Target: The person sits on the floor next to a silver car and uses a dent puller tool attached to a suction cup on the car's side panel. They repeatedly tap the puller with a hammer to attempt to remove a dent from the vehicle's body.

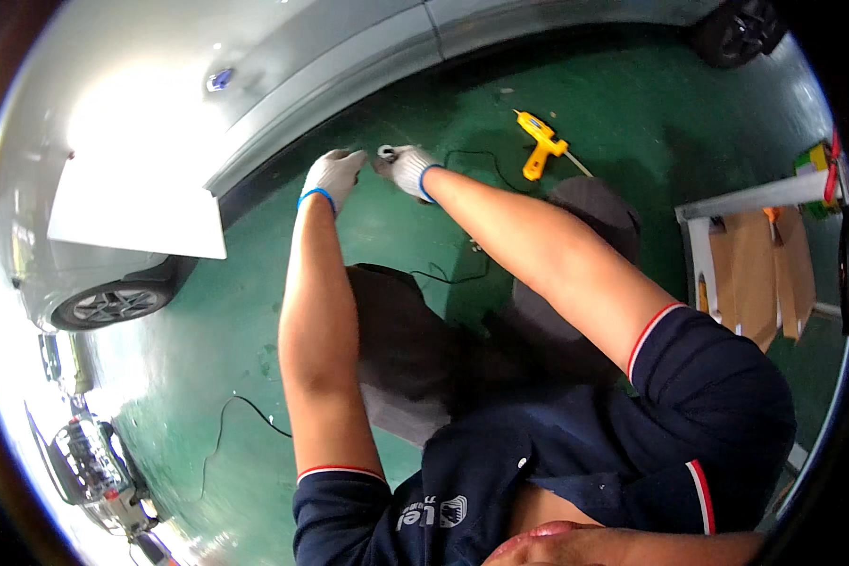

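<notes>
Your right hand (pixel 411 172) pinches a small piece (pixel 385 151) just beside your left hand (pixel 332 174), whose fingers bunch, how tightly or on what I cannot tell; it's probably light and stiff, so grip its rim

To your right, brown cardboard (pixel 740 269) sits within a pale frame (pixel 755 197), an orange item (pixel 773 216) against it, a green-and-yellow object (pixel 807 165) near the frame's corner; to your left, glossy green floor (pixel 226 330) stretches toward a dark vehicle (pixel 92 460).
</notes>
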Demonstrator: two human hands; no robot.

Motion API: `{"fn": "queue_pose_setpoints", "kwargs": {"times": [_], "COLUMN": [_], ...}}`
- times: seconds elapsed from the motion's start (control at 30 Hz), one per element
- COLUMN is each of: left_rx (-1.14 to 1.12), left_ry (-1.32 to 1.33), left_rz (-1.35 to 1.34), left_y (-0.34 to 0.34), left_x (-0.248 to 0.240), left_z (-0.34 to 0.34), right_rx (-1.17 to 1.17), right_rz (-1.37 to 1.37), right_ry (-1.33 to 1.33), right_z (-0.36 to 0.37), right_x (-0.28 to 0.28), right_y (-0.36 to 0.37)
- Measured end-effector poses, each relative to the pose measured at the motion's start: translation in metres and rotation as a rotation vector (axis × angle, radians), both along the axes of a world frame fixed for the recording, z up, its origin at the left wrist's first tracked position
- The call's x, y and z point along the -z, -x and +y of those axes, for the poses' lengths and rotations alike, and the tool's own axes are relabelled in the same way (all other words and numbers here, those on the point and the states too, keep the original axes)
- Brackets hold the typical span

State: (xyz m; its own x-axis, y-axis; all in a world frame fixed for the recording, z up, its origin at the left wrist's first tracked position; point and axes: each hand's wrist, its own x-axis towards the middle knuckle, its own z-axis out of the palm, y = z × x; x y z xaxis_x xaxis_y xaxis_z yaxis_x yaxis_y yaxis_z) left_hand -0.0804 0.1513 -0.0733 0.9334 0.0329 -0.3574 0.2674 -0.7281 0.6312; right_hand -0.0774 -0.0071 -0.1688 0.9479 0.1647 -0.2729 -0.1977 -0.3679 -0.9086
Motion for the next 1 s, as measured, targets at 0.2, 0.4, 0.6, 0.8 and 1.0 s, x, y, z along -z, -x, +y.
{"fn": "queue_pose_setpoints", "kwargs": {"times": [0.2, 0.4, 0.6, 0.8, 1.0], "left_rx": [-0.316, -0.597, -0.494, -0.406, -0.455], "left_ry": [0.196, 0.041, -0.097, 0.079, 0.045], "left_rz": [-0.557, -0.845, -0.745, -0.930, -0.948], "left_y": [-0.003, -0.042, -0.077, -0.098, -0.101], "left_x": [-0.041, -0.092, -0.121, -0.102, -0.115], "left_z": [-0.018, 0.030, 0.029, 0.028, -0.005], "right_rx": [-0.086, -0.217, -0.265, -0.302, -0.300], "right_rz": [-0.060, -0.076, -0.126, -0.125, -0.111], "right_ry": [0.361, 0.344, 0.365, 0.417, 0.388], "right_z": [0.001, -0.010, -0.003, 0.001, -0.008], "right_x": [0.008, -0.059, -0.070, -0.084, -0.093], "right_y": [-0.031, -0.005, -0.012, -0.005, -0.004]}}
